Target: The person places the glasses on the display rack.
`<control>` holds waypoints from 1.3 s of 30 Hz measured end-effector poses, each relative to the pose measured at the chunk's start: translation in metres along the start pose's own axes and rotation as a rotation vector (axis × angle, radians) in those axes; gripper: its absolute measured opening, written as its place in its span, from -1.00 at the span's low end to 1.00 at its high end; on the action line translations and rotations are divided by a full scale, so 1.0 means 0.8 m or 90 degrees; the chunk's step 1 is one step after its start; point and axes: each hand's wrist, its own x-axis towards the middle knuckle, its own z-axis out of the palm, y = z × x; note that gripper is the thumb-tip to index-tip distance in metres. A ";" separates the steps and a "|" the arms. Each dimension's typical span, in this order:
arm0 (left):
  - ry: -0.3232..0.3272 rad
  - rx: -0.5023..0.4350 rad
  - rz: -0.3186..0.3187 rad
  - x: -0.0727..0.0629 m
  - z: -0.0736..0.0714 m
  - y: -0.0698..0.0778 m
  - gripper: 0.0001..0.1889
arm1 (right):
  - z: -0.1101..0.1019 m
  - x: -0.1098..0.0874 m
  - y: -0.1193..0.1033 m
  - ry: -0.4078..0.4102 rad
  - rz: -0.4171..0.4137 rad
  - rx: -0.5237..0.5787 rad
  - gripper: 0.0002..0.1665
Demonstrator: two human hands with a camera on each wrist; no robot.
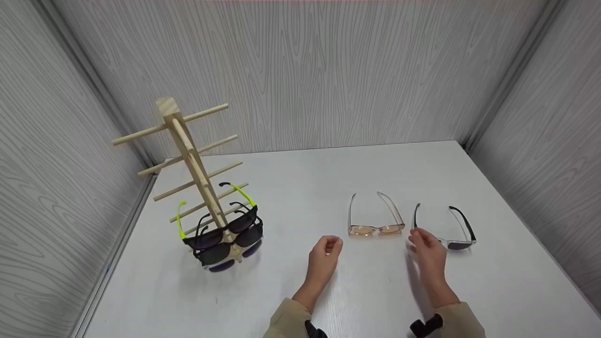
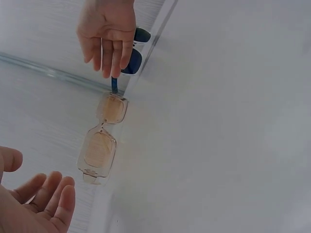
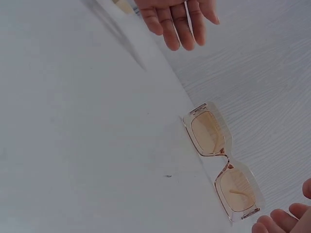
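My left hand (image 1: 324,258) hovers over the white table, left of a pair of clear-framed glasses with orange-tinted lenses (image 1: 363,230). Its fingers are loosely bent and nothing is in them. My right hand (image 1: 429,253) is in front of a pair of sunglasses with a white front and dark temples (image 1: 460,245), hiding their left lens in the head view. From the left wrist, the right hand (image 2: 109,36) appears with relaxed fingers and no object in its grasp. Both pairs lie with temples spread toward the back; the tinted glasses (image 3: 228,160) also show between the hands in the right wrist view.
A wooden display rack (image 1: 195,166) with several crossbars stands at left. Its lower bars carry black sunglasses with neon yellow temples (image 1: 244,221), black sunglasses (image 1: 215,255) and a purple-lensed pair (image 1: 222,266). Wood-grain panels (image 1: 300,75) enclose the table (image 1: 300,188) at the back and sides.
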 end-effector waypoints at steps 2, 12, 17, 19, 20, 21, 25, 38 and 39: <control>0.002 0.000 -0.004 0.004 0.004 0.000 -0.72 | 0.002 0.002 -0.001 -0.010 0.008 0.002 -0.47; -0.018 -0.021 -0.055 0.021 0.023 -0.001 -0.59 | 0.008 0.009 -0.003 -0.080 0.031 -0.029 -0.34; -0.016 -0.023 -0.088 0.026 0.031 -0.003 -0.55 | 0.013 0.010 -0.005 -0.096 0.030 -0.038 -0.33; -0.012 -0.022 -0.097 0.028 0.034 -0.005 -0.54 | 0.014 0.013 -0.005 -0.102 0.031 -0.039 -0.32; -0.009 -0.019 -0.101 0.029 0.036 -0.005 -0.55 | 0.015 0.014 -0.004 -0.107 0.032 -0.043 -0.31; -0.005 -0.014 -0.101 0.031 0.037 -0.007 -0.55 | 0.016 0.015 -0.004 -0.111 0.032 -0.043 -0.31; 0.007 -0.005 -0.100 0.037 0.041 -0.010 -0.58 | 0.019 0.019 -0.004 -0.128 0.038 -0.045 -0.31; -0.002 0.009 -0.101 0.048 0.045 -0.004 -0.51 | 0.023 0.030 -0.006 -0.168 0.089 -0.049 -0.13; -0.004 0.006 -0.104 0.049 0.046 -0.006 -0.52 | 0.023 0.031 -0.006 -0.171 0.086 -0.052 -0.14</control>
